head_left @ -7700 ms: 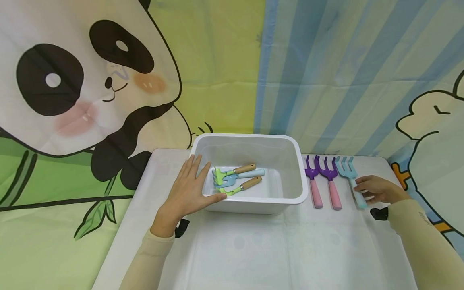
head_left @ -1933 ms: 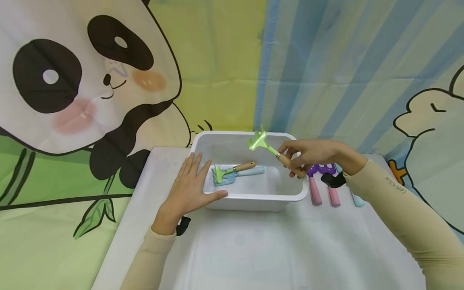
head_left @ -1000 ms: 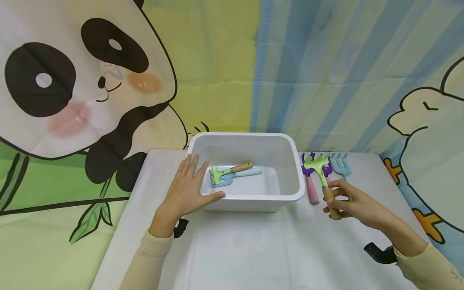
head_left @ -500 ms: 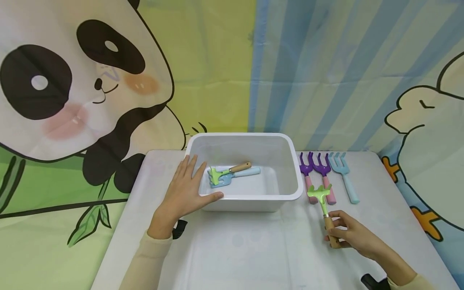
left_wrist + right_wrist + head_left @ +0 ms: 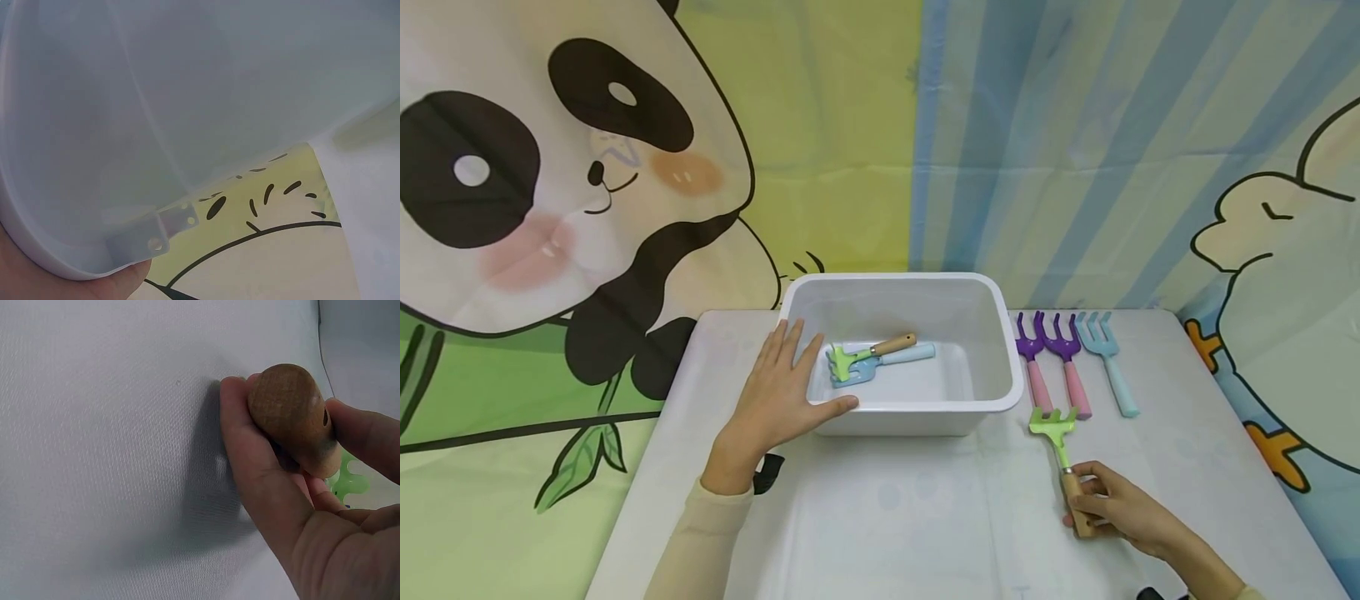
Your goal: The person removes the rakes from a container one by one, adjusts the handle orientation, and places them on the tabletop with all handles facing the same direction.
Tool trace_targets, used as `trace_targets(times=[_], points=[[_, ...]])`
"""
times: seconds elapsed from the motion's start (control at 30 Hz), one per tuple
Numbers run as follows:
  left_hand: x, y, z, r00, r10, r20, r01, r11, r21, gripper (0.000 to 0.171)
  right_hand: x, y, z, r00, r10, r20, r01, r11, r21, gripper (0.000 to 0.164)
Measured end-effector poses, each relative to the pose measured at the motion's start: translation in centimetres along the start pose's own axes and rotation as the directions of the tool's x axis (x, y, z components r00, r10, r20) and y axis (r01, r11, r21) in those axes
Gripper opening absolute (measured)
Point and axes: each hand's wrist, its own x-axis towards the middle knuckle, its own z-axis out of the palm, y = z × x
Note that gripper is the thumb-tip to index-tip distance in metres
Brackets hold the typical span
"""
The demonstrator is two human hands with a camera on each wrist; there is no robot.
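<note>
My right hand [image 5: 1116,512] grips a small green hand rake [image 5: 1053,426] by its wooden handle, low over the front right of the table. In the right wrist view the handle's rounded end [image 5: 287,397] sits between thumb and fingers, with a shadow on the cloth beside it. My left hand [image 5: 778,396] rests on the left end of a white plastic bin [image 5: 917,407], fingers straight and spread, thumb along the front rim. Inside the bin, another green hand rake [image 5: 850,360] with a wooden handle lies across a light blue garden tool [image 5: 906,354].
Right of the bin lie two purple forks with pink handles, the nearer fork [image 5: 1036,375] close to its wall and the other fork [image 5: 1072,375] alongside. A light blue fork [image 5: 1116,375] lies farther right. A printed curtain [image 5: 842,167] hangs behind the white-covered table [image 5: 910,517].
My right hand let go of the light blue fork, lifted a green rake from the bin, carried it right, then drew it toward the table's front. My left hand stayed on the bin.
</note>
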Motion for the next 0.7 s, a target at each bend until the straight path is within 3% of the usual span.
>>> trace_targets(times=[0.27, 0.7], points=[[-0.03, 0.11, -0.07, 1.000, 0.006, -0.013, -0.006, 1.000, -0.002, 0.115, 0.34, -0.19, 0.25, 0.999, -0.005, 0.055, 0.002, 0.999, 0.048, 0.065], [-0.04, 0.10, -0.08, 0.999, 0.019, -0.028, -0.020, 1.000, -0.006, 0.113, 0.59, -0.84, 0.59, 0.999, 0.032, 0.022, -0.033, 0.998, 0.047, 0.064]])
